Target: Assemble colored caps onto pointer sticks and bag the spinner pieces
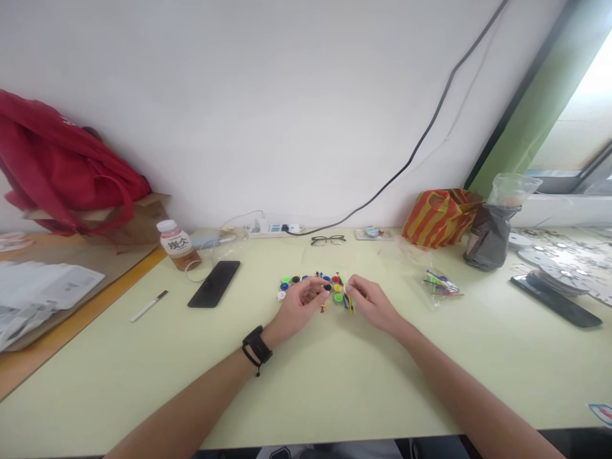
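Note:
Several small round pieces in green, blue, white, black, red and yellow lie in a cluster on the table, among them a green piece (338, 298) and a blue piece (284, 287). Over the middle of this cluster is my left hand (306, 299), its fingers curled in a pinch. A black round piece (327, 288) shows at its fingertips; whether they grip it is unclear. My right hand (370, 298) is closed at the cluster's right side, thumb and forefinger together. Thin coloured sticks (350, 305) lie by its fingertips. What it pinches is too small to make out.
Left of my hands are a black phone (214, 284), a drink bottle (178, 245) and a white-and-dark stick (150, 306). Glasses (328, 240) and a power strip (275, 229) sit by the wall. Rightward are a clear packet (440, 284), a striped bag (437, 217) and a dark case (554, 299).

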Available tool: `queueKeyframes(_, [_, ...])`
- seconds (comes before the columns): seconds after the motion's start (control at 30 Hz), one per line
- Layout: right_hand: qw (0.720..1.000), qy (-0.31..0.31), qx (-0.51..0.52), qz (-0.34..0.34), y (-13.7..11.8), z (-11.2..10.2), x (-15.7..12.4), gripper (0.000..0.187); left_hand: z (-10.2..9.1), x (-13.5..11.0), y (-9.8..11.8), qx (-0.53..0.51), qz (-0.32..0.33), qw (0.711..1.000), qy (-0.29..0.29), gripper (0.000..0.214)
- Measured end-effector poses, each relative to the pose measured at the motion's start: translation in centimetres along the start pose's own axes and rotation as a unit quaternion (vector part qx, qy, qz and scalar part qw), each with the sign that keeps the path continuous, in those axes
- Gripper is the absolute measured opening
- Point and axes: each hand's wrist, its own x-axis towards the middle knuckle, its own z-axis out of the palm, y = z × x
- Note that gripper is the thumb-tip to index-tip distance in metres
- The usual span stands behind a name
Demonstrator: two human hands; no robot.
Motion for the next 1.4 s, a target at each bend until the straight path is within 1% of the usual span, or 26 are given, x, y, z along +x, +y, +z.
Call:
queueKeyframes(0.03, [0.998, 0.035, -0.046, 0.001, 0.5, -0.6, 0.2, 0.032, -0.1, 0.1, -0.3, 0.028, 0.01, 1.0, 0.01, 0.03])
queueKeyframes(0.1, [0.984, 0.096, -0.147, 0.011, 1.5, -2.0, 0.7, 0.03, -0.4, 0.2, -0.6, 0.085, 0.024, 0.996, 0.023, 0.025])
queueKeyframes(0.17, [0.959, 0.135, -0.249, 0.034, 2.5, -3.4, 1.0, 0.027, -0.6, 0.1, -0.6, 0.136, 0.037, 0.99, 0.024, 0.022])
queueKeyframes(0.2, [0.942, 0.137, -0.301, 0.055, 3.0, -4.1, 1.2, 0.026, -0.6, 0.0, -0.5, 0.16, 0.045, 0.986, 0.021, 0.02])
queueKeyframes(0.23, [0.924, 0.124, -0.352, 0.082, 3.4, -4.6, 1.2, 0.026, -0.6, -0.1, -0.3, 0.184, 0.057, 0.981, 0.017, 0.019])
queueKeyframes(0.3, [0.891, 0.064, -0.428, 0.135, 4.1, -5.5, 1.3, 0.026, -0.5, -0.4, 0.0, 0.229, 0.086, 0.969, 0.005, 0.016])
queueKeyframes(0.33, [0.88, 0.031, -0.448, 0.152, 4.4, -5.7, 1.3, 0.026, -0.4, -0.6, 0.1, 0.247, 0.101, 0.964, -0.002, 0.014])
queueKeyframes(0.4, [0.872, -0.014, -0.46, 0.166, 4.7, -5.9, 1.2, 0.025, -0.3, -0.8, 0.3, 0.272, 0.125, 0.954, -0.017, 0.014])
queueKeyframes(0.47, [0.869, -0.03, -0.464, 0.171, 4.8, -5.7, 1.1, 0.023, -0.3, -0.9, 0.4, 0.295, 0.143, 0.944, -0.03, 0.016])
queueKeyframes(0.57, [0.863, -0.035, -0.47, 0.183, 4.8, -5.4, 1.1, 0.022, -0.2, -0.9, 0.7, 0.327, 0.168, 0.928, -0.055, 0.023])
queueKeyframes(0.73, [0.862, -0.017, -0.467, 0.195, 4.6, -5.6, 0.9, 0.026, 0.1, -1.0, 1.5, 0.354, 0.187, 0.912, -0.091, 0.03])
queueKeyframes(0.87, [0.862, 0.028, -0.468, 0.193, 3.9, -5.6, 1.1, 0.023, 0.1, -1.3, 1.6, 0.374, 0.188, 0.9, -0.122, 0.034])
queueKeyframes(0.9, [0.869, 0.04, -0.459, 0.18, 3.6, -5.4, 1.1, 0.022, 0.1, -1.4, 1.6, 0.381, 0.187, 0.896, -0.131, 0.034])
queueKeyframes(0.97, [0.896, 0.045, -0.42, 0.137, 3.0, -4.6, 1.0, 0.02, 0.1, -1.5, 1.5, 0.396, 0.184, 0.888, -0.144, 0.035])
queueKeyframes(1.03, [0.927, 0.022, -0.364, 0.084, 2.5, -3.5, 0.8, 0.017, 0.1, -1.5, 1.6, 0.41, 0.184, 0.88, -0.156, 0.036])
queueKeyframes(1.1, [0.947, -0.009, -0.319, 0.039, 2.1, -2.2, 0.5, 0.015, 0.1, -1.5, 1.6, 0.42, 0.185, 0.873, -0.165, 0.036])
queueKeyframes(1.17, [0.955, -0.02, -0.295, 0.005, 2.1, -1.0, 0.3, 0.019, 0.1, -1.5, 1.7, 0.421, 0.186, 0.872, -0.167, 0.034])
queueKeyframes(1.23, [0.959, -0.009, -0.284, -0.012, 2.4, -0.3, 0.3, 0.024, 0.2, -1.5, 1.7, 0.413, 0.189, 0.876, -0.162, 0.03])
queueKeyframes(1.33, [0.961, 0.013, -0.277, -0.013, 3.2, 0.2, 0.6, 0.026, 0.2, -1.4, 1.6, 0.389, 0.199, 0.886, -0.154, 0.022])
queueKeyframes(1.4, [0.961, 0.009, -0.275, -0.01, 3.7, 0.2, 0.9, 0.027, 0.2, -1.4, 1.6, 0.376, 0.202, 0.892, -0.147, 0.02])
